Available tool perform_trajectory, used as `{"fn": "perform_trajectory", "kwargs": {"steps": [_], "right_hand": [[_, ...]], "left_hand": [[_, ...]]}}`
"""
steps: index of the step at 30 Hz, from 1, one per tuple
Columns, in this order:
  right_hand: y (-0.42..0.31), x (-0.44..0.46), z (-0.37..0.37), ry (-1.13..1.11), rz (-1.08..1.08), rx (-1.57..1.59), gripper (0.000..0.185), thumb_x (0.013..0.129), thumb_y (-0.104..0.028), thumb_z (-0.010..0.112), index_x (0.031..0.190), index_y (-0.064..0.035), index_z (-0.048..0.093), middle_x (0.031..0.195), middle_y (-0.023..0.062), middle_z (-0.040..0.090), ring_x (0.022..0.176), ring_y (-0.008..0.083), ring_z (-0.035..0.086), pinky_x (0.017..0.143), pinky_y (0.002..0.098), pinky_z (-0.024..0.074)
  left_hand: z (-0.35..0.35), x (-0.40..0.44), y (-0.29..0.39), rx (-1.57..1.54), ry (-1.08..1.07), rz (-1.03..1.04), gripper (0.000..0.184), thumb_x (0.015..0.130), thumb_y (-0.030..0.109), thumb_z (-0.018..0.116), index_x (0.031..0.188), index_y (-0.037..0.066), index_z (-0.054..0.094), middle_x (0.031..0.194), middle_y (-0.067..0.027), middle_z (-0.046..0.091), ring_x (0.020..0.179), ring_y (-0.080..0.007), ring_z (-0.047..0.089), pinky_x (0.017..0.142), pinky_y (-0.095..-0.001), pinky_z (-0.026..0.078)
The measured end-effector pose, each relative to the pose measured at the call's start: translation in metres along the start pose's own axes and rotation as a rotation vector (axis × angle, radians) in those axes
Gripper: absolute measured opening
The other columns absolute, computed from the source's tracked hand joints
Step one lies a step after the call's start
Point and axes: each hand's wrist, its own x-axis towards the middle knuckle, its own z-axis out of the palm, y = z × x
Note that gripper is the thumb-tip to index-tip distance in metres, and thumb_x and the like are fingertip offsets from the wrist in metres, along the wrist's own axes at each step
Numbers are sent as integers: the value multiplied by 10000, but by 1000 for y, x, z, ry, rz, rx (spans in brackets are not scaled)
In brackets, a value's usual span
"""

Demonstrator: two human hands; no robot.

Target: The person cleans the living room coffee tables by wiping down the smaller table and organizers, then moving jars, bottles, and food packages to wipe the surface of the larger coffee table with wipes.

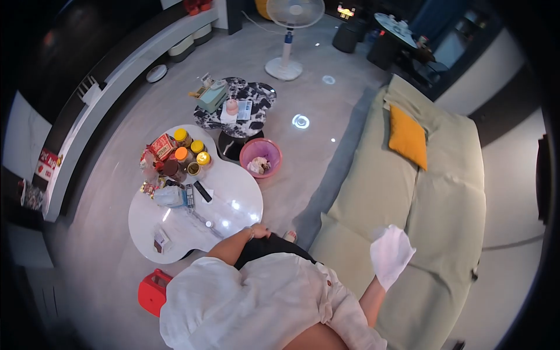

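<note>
My right hand [378, 289] is raised over the sofa's near part. A thin white cloth [392, 252] hangs over it and covers the fingers, so their grip is hidden beneath it. On the left, my left hand [261, 231] rests low against my black trousers, close to the rim of the white coffee table [242, 189]. Its fingers look loosely extended and nothing shows in them. A bracelet or band seems to circle that wrist.
Jars [182, 154], snack packets [161, 147], a tissue pack [169, 196] and remotes [202, 191] sit on the coffee table. Around it stand a pink bin [261, 143], a patterned side table [259, 93], a red stool [153, 291], a fan [284, 67] and the beige sofa [449, 216].
</note>
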Motion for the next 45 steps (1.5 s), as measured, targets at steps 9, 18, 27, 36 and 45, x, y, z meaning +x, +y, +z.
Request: {"fn": "perform_trajectory", "kwargs": {"steps": [9,18,27,36,45], "right_hand": [[8,322,214,-271,383,360,561,894,-498,498,1240,-57,473,1247,99,489,1130,262,455,973,386,375],[101,550,360,-539,776,303,378,946,-354,462,1171,-55,515,1183,86,524,1092,251,478,974,400,374],[280,681,454,-721,1271,113,336,908,-153,457,1227,-51,449,1193,46,494,1111,198,464,973,318,371],[532,756,598,-1536,1019,-288,326,817,-46,516,1138,-4,483,1084,67,549,1006,211,539,856,331,464],[814,729,675,-2140,-625,-522,419,867,-113,450,1277,-32,484,1343,206,442,1241,364,417,1046,379,327]], "left_hand": [[-125,3,89,-1601,22,-356,508,843,504,569,1081,60,640,1090,-107,639,986,-235,596,929,-345,443],[-312,106,124,-1015,577,0,430,691,222,605,1054,-7,622,896,-65,629,748,-153,558,648,-284,447],[-332,172,134,-1878,838,-160,417,791,309,561,1103,42,630,1183,-61,557,1116,-140,452,972,-241,292],[-370,477,161,-1817,971,-254,712,696,440,733,1247,37,532,1127,-167,601,1052,-252,573,940,-341,425],[-390,610,128,-1527,647,-521,404,830,333,590,1124,58,564,992,-164,632,877,-318,611,774,-409,462]]}}
